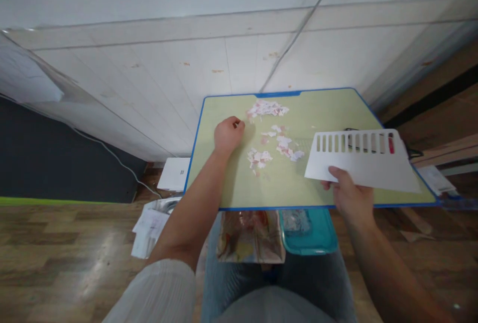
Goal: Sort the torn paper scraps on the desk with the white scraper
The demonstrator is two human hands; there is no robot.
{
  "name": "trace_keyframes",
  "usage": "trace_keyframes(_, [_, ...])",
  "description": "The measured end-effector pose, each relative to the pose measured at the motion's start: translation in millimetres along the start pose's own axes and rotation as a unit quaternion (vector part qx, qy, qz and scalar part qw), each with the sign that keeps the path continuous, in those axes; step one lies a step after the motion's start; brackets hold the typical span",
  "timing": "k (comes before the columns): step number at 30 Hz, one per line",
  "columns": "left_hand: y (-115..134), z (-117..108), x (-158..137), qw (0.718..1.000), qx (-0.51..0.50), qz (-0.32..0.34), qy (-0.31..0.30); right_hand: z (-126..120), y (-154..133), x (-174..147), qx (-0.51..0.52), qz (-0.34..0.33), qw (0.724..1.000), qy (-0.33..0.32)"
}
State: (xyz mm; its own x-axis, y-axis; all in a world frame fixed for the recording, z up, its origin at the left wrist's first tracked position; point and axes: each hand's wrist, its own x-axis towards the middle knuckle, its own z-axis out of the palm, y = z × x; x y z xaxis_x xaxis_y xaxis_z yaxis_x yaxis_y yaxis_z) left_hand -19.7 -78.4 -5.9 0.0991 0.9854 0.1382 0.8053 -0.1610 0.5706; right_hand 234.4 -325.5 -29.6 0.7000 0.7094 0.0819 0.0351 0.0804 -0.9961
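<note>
Some of the right hand's (353, 193) fingers grip a white slotted sheet (377, 171) over the right side of the worktop (233, 191). Left of it lie several clusters of paper scraps (268, 108); beside them, the left hand (228, 135) is curled closed, its contents unclear.

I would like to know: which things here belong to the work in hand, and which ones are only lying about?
Seemingly in use:
slotted white sheet, held by the right hand
paper scraps, near the left hand
blue-edged tabletop beneath

Seemingly just lying about:
white boxlike item, left of the tabletop
loose papers, lower left
</note>
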Motion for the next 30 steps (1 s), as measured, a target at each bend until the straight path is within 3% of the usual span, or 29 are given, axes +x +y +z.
trace_keyframes(6, [2.2,-1.0,-1.5,1.0,0.029,-0.006,0.006,7.9,-10.4,-3.6,-0.032,0.002,0.999,-0.015])
trace_keyframes(11, [4.3,-0.9,-7.4,0.995,0.088,0.039,0.012,12.9,-7.1,0.7,-0.064,0.005,0.997,-0.036])
trace_keyframes(18, [-19.4,-15.7,-68.5,0.988,0.11,0.104,0.016,14.4,-1.0,6.7,-0.054,-0.015,0.994,-0.09])
trace_keyframes(24, [-48.6,-42.9,-108.4,0.982,0.174,0.053,0.042,23.6,-3.0,3.7,-0.024,-0.015,0.995,-0.095])
trace_keyframes(30, [-59.0,-48.5,-98.0,0.978,0.204,0.033,0.039,52.2,-4.2,-22.3,-0.01,-0.007,0.988,-0.152])
